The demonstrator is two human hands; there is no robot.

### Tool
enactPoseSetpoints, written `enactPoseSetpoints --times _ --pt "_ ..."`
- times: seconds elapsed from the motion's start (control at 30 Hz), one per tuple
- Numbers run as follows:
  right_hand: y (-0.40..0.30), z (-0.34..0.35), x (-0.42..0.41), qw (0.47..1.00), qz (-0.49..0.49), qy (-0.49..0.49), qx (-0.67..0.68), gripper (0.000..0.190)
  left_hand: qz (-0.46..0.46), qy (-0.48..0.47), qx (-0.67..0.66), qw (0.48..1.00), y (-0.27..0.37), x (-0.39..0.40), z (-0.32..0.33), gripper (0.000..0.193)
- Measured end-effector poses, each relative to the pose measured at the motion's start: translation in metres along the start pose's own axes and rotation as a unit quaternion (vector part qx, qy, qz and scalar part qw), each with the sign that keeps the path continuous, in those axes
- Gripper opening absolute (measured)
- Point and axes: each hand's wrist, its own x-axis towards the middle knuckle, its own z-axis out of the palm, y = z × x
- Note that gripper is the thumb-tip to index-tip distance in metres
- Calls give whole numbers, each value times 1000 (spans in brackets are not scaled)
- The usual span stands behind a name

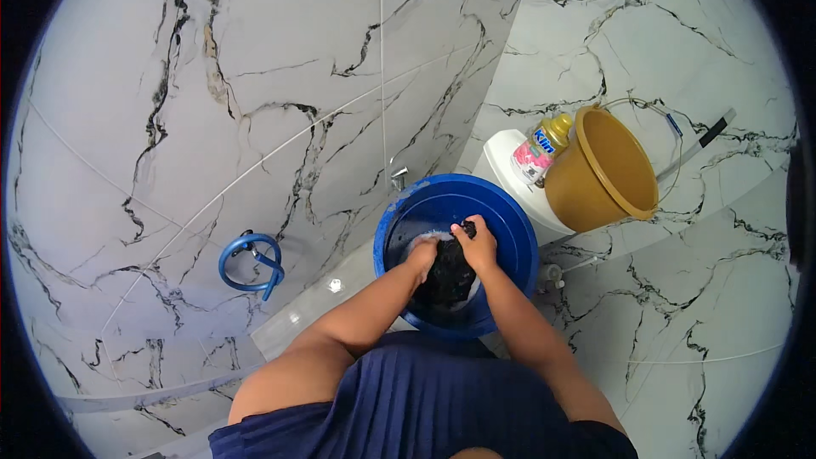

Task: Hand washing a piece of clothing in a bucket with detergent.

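Note:
A wet black cloth (449, 277) lies bunched in a round blue plastic tub (517, 229), with white suds (435, 235) around it. My right hand (479, 247) grips a wad of the cloth near its upper right end, thumb on top. On the left side of the same cloth is my left hand (422, 257), its fingers curled in and partly hidden by foam and fabric. Both hands are inside the rim, a short gap apart. How deep the water is cannot be made out.
Right of the tub, a So Klin bottle (534, 159) and a tan bucket (599, 172) with a wire handle stand on a white lid (503, 146). A metal tap (399, 177) juts by the tub's far rim. A coiled blue hose (277, 274) hangs on the marbled wall.

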Motion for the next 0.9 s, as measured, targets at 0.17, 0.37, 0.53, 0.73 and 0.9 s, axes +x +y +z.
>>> enactPoseSetpoints --times 0.17,0.37,0.53,0.73,0.9 --pt "-48 -2 -48 979 -36 -112 164 25 -213 -281 -308 884 -31 20 -4 61" --pt "-8 11 -48 997 -5 29 65 36 -103 -164 -379 905 -57 32 21 33" --pt "46 7 10 990 126 18 -66 46 -53 -112 -265 956 -41 18 23 46" --pt "-44 -11 -47 980 -60 -125 146 32 -203 -228 -357 883 -32 -4 -1 61" --pt "-9 12 -59 972 -194 12 129 18 -121 -249 -403 872 -27 -20 11 31"
